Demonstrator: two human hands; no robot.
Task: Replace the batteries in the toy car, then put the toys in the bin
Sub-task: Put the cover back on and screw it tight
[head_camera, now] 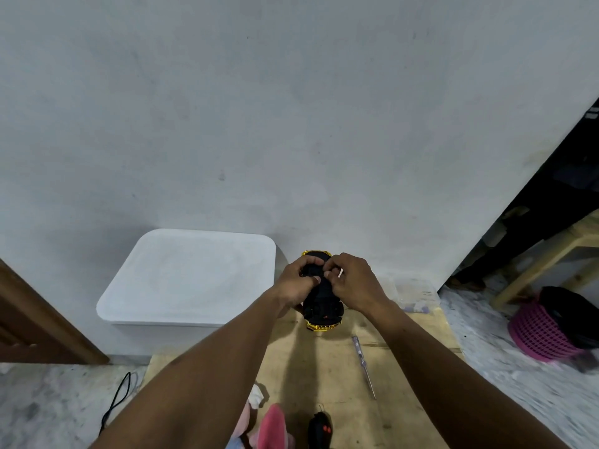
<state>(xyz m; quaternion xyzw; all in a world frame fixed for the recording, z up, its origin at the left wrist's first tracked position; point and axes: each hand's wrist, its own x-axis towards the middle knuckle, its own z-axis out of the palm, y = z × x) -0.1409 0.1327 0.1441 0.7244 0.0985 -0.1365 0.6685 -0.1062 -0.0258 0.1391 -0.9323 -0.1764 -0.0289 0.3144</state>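
A gold toy car (324, 311) is held upside down above the wooden table (324, 377), its black underside facing me. My left hand (296, 283) grips its left side, thumb pressed on the underside. My right hand (351, 281) holds the right side, its fingertips pinched at the middle of the underside, where the detail is too small to make out. A white lidded bin (188, 280) stands to the left by the wall. A black remote control (319, 429) and a pink soft toy (270, 429) lie at the table's near edge.
A thin screwdriver (364, 366) lies on the table right of the car. A clear plastic box (413, 294) sits at the table's far right corner. A pink basket (541, 332) stands on the floor at right, a black cable (118, 396) on the floor at left.
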